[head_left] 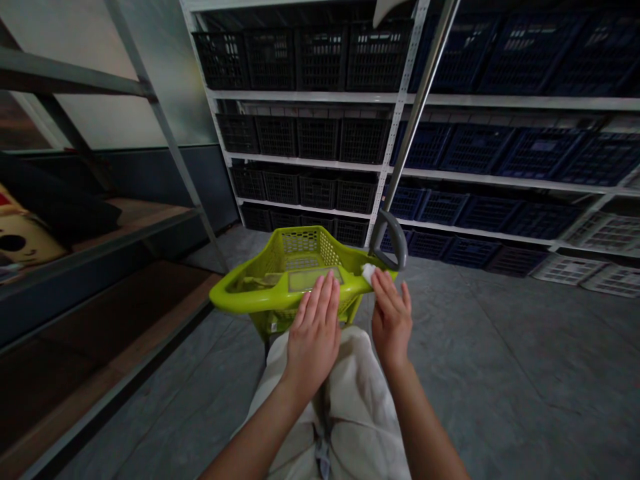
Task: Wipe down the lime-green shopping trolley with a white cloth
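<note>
White steel racking (400,100) runs along the far wall, loaded with rows of black plastic crates (320,60) and navy plastic crates (475,150). Pale lattice crates (570,270) sit on the grey concrete floor (500,347). Left side: grey metal shelving with wooden boards (125,220), a yellow box with a cartoon face (23,237) on it.

Lime-green perforated plastic basket (260,300) sits just ahead of the person's cream trousers (345,400), grey looped handle (401,240) at its far corner below a steel pole (419,107). Current contents: flat pale-green packet (315,280), yellowish items (255,281) at the left end.

Left hand (314,337): grip wide, palm down, fingertips at the packet. Right hand (393,320): grip part-open, fingertips at a small white tissue (369,273) on the rim; cannot tell if held.
</note>
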The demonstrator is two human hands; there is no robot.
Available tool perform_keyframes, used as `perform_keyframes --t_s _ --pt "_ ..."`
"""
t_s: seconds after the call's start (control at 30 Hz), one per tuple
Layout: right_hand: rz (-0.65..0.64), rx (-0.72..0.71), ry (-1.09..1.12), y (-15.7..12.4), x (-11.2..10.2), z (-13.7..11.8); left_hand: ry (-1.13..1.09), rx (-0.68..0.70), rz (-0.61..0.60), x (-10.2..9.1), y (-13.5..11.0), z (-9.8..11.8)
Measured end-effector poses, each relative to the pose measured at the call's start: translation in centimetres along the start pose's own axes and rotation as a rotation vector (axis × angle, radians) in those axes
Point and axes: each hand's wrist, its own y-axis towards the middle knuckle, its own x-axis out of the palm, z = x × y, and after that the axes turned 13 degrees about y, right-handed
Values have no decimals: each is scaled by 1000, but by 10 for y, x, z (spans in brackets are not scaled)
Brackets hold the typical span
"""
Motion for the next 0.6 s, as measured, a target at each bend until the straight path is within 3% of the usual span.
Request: perform_keyframes --t_s 0.1,0.3,0.47,0.53,0.6 --pt "101 51 4 0 4 2 1 -1 2 1 1 1" --pt "-158 -81 119 -1 5 -16 12 -13 3 1 1 2" --pt "75 33 -14 4 0 3 1 -2 5 1 0 1" --pt "58 25 14 2 4 -2 1 -6 6 2 0 2" --pt "-52 -35 79 -1 7 -13 4 -13 6 2 0 2"
